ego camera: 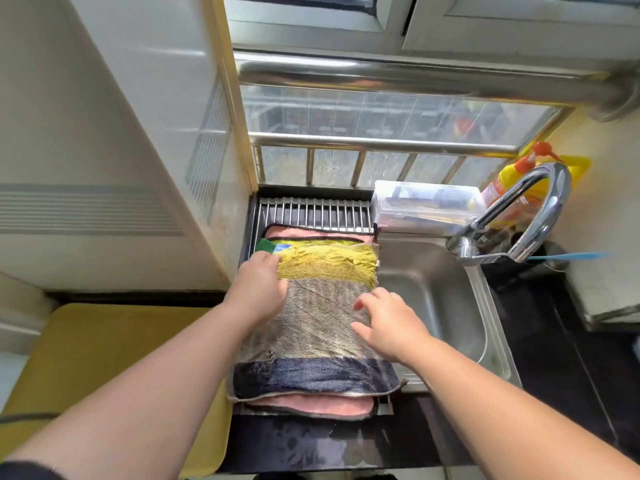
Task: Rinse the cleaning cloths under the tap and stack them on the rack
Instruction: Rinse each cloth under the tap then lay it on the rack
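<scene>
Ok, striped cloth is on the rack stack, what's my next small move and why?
Probably slide the striped cloth slightly left to square it over the pink cloth: left hand and right hand rest on it, its near right corner overhangs the pink one.

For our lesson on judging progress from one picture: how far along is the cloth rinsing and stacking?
Done: a pink cloth lies flat on the rack. In hand: the striped cloth lies on top, with left hand and right hand on it, seemingly smoothing it. Left: probably little, since the sink holds no cloth and no water shows at the tap.
</scene>
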